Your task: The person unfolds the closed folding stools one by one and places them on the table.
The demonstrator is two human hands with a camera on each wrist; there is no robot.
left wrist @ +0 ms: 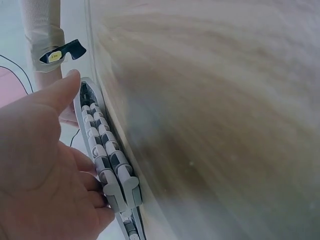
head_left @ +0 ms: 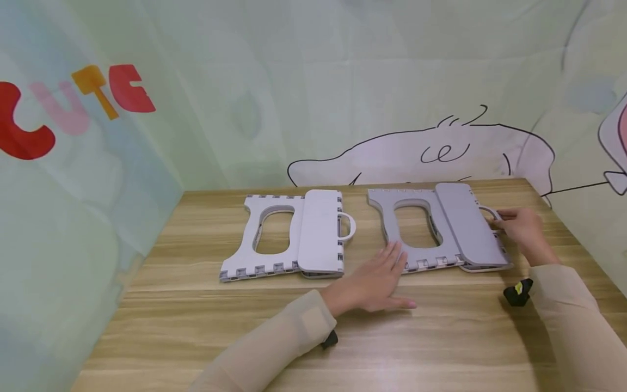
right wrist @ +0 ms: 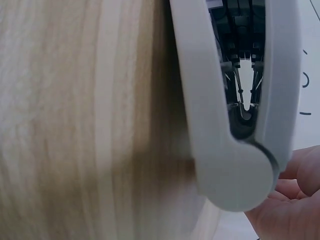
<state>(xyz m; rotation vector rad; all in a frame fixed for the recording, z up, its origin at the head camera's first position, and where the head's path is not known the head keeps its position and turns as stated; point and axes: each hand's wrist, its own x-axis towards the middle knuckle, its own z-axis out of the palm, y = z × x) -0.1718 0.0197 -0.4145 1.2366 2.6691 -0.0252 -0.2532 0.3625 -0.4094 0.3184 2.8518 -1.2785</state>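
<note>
The grey folding stool (head_left: 436,228) lay flat on the wooden table (head_left: 196,326) between the two hands, which were well apart. The left hand (head_left: 379,280) rested with straight fingers against the stool's near, toothed edge (left wrist: 107,160). The right hand (head_left: 521,228) had its fingers curled at the stool's handle (head_left: 487,213) — pinching it, by the look. Beyond the left hand lay a white folding stool (head_left: 294,234), untouched.

Grey folded stool (head_left: 441,228), white one (head_left: 299,234), wood-grain table (head_left: 196,337)
</note>
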